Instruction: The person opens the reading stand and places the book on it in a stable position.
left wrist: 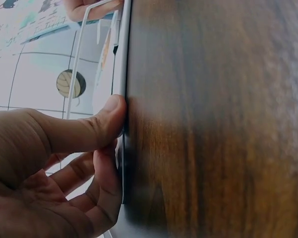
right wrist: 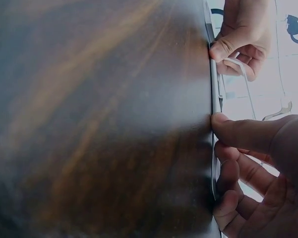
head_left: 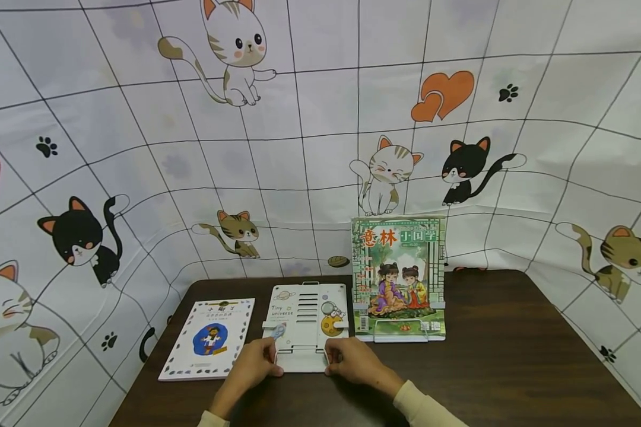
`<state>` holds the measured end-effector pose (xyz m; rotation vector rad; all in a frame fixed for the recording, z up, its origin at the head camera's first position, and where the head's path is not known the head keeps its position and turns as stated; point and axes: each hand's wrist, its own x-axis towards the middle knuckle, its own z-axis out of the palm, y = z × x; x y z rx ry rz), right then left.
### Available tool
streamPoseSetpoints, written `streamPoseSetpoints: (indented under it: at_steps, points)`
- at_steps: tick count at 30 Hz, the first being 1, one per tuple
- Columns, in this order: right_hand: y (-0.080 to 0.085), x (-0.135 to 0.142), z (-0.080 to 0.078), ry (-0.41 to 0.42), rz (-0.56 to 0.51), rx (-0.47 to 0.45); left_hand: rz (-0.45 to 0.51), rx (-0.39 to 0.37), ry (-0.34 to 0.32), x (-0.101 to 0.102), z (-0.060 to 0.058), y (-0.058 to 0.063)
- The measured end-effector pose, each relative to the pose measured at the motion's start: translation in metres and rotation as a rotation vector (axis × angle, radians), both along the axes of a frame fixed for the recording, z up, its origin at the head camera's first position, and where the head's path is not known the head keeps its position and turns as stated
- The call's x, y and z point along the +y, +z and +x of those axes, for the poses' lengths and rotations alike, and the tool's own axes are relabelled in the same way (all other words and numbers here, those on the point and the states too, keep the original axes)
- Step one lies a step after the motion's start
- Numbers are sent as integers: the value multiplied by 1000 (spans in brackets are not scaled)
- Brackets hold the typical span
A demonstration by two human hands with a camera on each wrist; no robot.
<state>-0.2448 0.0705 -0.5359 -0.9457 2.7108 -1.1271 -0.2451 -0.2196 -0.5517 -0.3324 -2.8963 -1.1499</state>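
Observation:
A white book stand (head_left: 308, 360) printed with "Tiny universe" and planets lies almost flat on the table, its wire page holder at the front. My left hand (head_left: 253, 360) grips its front left corner, thumb at the near edge. The front right corner is held by my right hand (head_left: 355, 362) in much the same way. In the left wrist view, the left hand (left wrist: 54, 153) pinches the stand's thin edge, seen almost edge-on, beside the raised wire (left wrist: 77, 59). The right wrist view shows the right hand's thumb and curled fingers (right wrist: 228, 171) at that edge.
Left of the stand lies a white booklet (head_left: 237, 320) with a blue round picture. A green magazine (head_left: 400, 255) stands upright on another stand (head_left: 400, 339) at the right. The dark wooden table (head_left: 491, 356) meets a cat-printed cloth backdrop (head_left: 320, 148).

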Motion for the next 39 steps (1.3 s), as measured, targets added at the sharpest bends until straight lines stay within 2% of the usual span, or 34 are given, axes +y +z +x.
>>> streamPoseSetpoints:
  at_steps: [1,2,4,7,8,10,14,16,17,18,23,26,29,31,35,39]
  points:
    - [0,0,0,-3,3,-1,11,-2,-5,1,1,3]
    - [-1,0,-1,-2,-1,2,21,23,-29,0,1,0]
    - [-14,2,-6,12,-4,58,26,9,-28,1,2,3]
    - [-24,3,-11,22,-17,79,28,14,-33,0,3,4]
    - [-31,3,-13,25,-19,94,30,29,-53,-2,2,-1]
    - [-41,3,-18,18,-17,102,50,-23,-41,0,6,7]
    - [-16,5,-9,-4,-6,13,112,-108,-102,-8,6,10]
    - [7,7,-1,-33,-5,-42,138,-148,-78,-9,8,19]
    - [21,9,4,-57,-8,-67,153,-145,-59,-11,8,21]
    - [25,12,5,-85,-18,-65,164,-131,-28,-12,8,23]
    - [24,22,2,-239,-59,-48,154,-21,233,-11,5,31]
    - [20,24,2,-275,-79,-69,134,14,314,-10,0,37]
    - [15,23,2,-290,-100,-84,119,-11,336,-6,-7,43]
    - [14,22,2,-303,-113,-87,143,-60,313,-3,-13,45]
    - [12,20,3,-314,-136,-87,260,-142,282,4,-24,43]
    - [14,20,4,-296,-165,-98,344,-158,305,8,-32,37]
